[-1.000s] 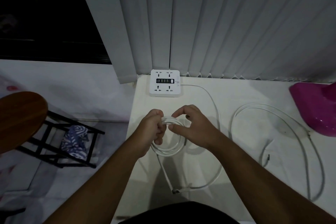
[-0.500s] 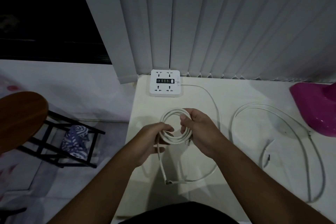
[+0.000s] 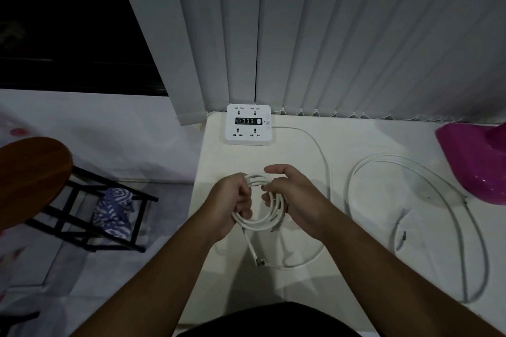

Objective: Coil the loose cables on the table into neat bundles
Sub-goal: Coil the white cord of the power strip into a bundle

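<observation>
A white cable coil of several loops hangs between my hands above the white table. My left hand grips the coil's left side. My right hand holds the right side with its lower fingers, while thumb and forefinger are spread. A loose tail drops from the coil to a plug end on the table, then runs on as the power strip's cord. A second loose white cable lies in a wide loop to the right.
A white power strip sits at the table's back left, under grey vertical blinds. A magenta object stands at the right edge. Left of the table are a wooden stool and a black rack.
The coil has been turned and lowered slightly between my hands. My right thumb and forefinger have opened. The plug end on the table has shifted a little.
</observation>
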Demonstrator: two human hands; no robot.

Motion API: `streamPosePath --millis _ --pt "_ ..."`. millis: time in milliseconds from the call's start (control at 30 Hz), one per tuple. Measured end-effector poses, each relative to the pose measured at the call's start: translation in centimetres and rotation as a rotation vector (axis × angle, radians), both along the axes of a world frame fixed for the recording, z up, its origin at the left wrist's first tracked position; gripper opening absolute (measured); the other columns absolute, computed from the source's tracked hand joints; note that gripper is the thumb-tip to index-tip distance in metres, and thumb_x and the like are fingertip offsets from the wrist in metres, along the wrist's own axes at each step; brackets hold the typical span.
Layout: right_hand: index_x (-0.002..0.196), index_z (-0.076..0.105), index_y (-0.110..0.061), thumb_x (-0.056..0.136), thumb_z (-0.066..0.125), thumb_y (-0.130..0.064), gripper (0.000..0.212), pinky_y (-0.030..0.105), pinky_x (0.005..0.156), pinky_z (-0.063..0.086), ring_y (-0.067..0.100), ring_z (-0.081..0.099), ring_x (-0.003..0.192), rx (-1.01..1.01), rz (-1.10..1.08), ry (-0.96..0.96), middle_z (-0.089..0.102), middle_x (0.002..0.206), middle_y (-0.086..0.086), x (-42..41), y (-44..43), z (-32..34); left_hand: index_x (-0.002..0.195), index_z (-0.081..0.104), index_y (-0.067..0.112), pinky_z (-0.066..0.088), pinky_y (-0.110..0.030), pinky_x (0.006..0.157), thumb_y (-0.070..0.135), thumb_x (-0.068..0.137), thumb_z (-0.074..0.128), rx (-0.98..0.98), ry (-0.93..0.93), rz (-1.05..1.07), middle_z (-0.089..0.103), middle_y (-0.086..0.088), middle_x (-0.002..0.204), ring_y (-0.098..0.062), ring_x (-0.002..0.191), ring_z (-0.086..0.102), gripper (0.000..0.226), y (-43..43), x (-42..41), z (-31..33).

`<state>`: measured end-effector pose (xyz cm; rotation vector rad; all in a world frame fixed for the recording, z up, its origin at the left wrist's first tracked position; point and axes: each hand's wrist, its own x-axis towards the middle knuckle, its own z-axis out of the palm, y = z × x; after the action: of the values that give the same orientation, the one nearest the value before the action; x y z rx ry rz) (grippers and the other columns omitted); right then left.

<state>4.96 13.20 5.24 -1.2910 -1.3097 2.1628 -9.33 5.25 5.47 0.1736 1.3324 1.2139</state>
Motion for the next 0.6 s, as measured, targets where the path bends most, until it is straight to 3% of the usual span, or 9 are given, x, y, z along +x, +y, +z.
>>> streamPosePath --millis 100,167,300,400,500,600 --pt "0.112 0.067 -0.007 0.087 0.059 -0.002 0.026 0.031 0.062 0.046 0.017 0.057 0.064 -0.039 -0.005 0.058 0.061 0.074 0.005 -0.2 0.2 0.2 0.081 0.047 0.01 0.035 -0.028 0.049 -0.003 0.08 0.038 0.056 0.091 -0.001 0.035 -0.003 0.059 -0.015 0.046 0.033 0.015 0.3 -0.1 -0.1" --pt "0.106 0.07 -0.003 0.091 0.053 0.001 0.023 0.029 0.058 0.041 0.015 0.049 0.059 -0.051 -0.031 0.064 0.054 0.068 0.004 -0.3 0.2 0.4 0.096 0.056 0.005 0.045 -0.033 0.06 0.003 0.077 0.049 0.084 0.074 -0.019 0.049 -0.008 0.066 -0.02 0.057 0.049 0.02 -0.1 -0.3 -0.7" --pt "0.095 0.064 -0.005 0.089 0.046 0.004 0.021 0.03 0.056 0.037 0.015 0.043 0.054 -0.226 -0.205 0.109 0.045 0.065 0.004 -0.1 0.3 0.4 0.105 0.07 0.006 0.049 -0.034 0.078 0.014 0.088 0.058 0.075 -0.17 -0.014 0.058 -0.005 0.072 -0.02 0.07 0.062 0.023 -1.6 0.1 -2.1" --pt "0.089 0.057 -0.007 0.086 0.043 0.006 0.019 0.031 0.059 0.04 0.017 0.042 0.056 -0.304 -0.255 0.126 0.043 0.067 0.006 -0.1 -0.7 -0.3 0.106 0.064 0.001 0.048 -0.031 0.07 0.007 0.087 0.049 0.094 -0.285 0.119 0.047 -0.004 0.062 -0.019 0.061 0.056 0.025 -1.5 0.8 -2.4" --pt "0.09 0.052 -0.007 0.082 0.045 0.007 0.018 0.034 0.06 0.039 0.021 0.046 0.058 -0.243 -0.224 0.046 0.046 0.069 0.009 -0.1 -1.7 -0.9 0.095 0.061 0.002 0.036 -0.031 0.057 0.006 0.083 0.04 0.056 -0.153 0.134 0.032 0.0 0.056 -0.015 0.048 0.034 0.024 -0.8 1.1 -2.0" --pt "0.1 0.059 -0.001 0.08 0.053 0.006 0.022 0.035 0.06 0.041 0.022 0.054 0.064 -0.101 -0.162 -0.038 0.058 0.072 0.01 -0.1 -1.5 -0.6 0.088 0.062 0.004 0.032 -0.031 0.054 0.004 0.08 0.037 0.03 -0.047 0.071 0.029 0.001 0.055 -0.014 0.045 0.027 0.026 -0.4 0.7 -1.3"
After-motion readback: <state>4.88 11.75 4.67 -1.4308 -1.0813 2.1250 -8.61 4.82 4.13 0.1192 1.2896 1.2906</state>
